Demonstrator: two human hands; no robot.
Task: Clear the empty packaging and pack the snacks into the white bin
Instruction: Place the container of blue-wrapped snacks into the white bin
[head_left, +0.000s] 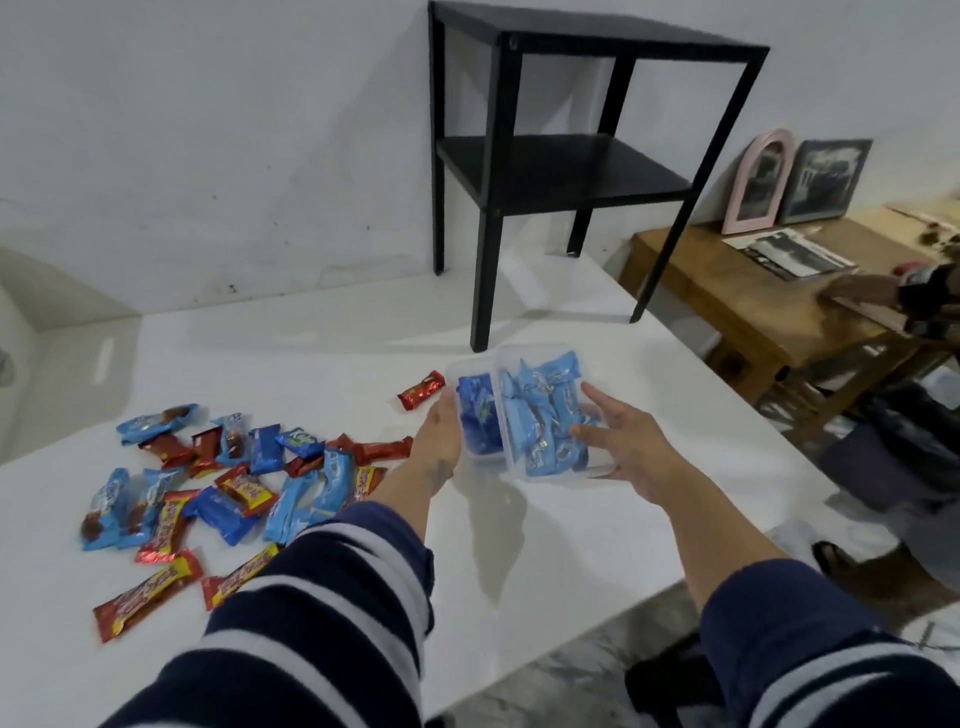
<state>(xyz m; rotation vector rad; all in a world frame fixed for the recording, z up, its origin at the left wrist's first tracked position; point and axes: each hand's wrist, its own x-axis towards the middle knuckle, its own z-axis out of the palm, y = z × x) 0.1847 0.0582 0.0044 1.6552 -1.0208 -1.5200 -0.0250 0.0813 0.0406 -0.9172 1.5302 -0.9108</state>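
Two translucent white bins are held side by side a little above the white table, casting a shadow on it. The smaller bin holds dark blue packets; the larger bin is full of light blue packets. My left hand grips the smaller bin's left wall, its fingers hidden behind it. My right hand holds the larger bin's near right corner, thumb over the rim. A loose pile of red and blue snack bars lies to the left. One red bar lies alone beside the bins.
A black two-shelf side table stands on the white table just behind the bins. To the right is a wooden table with picture frames and another person's hand. The white table's edge runs diagonally at the right front.
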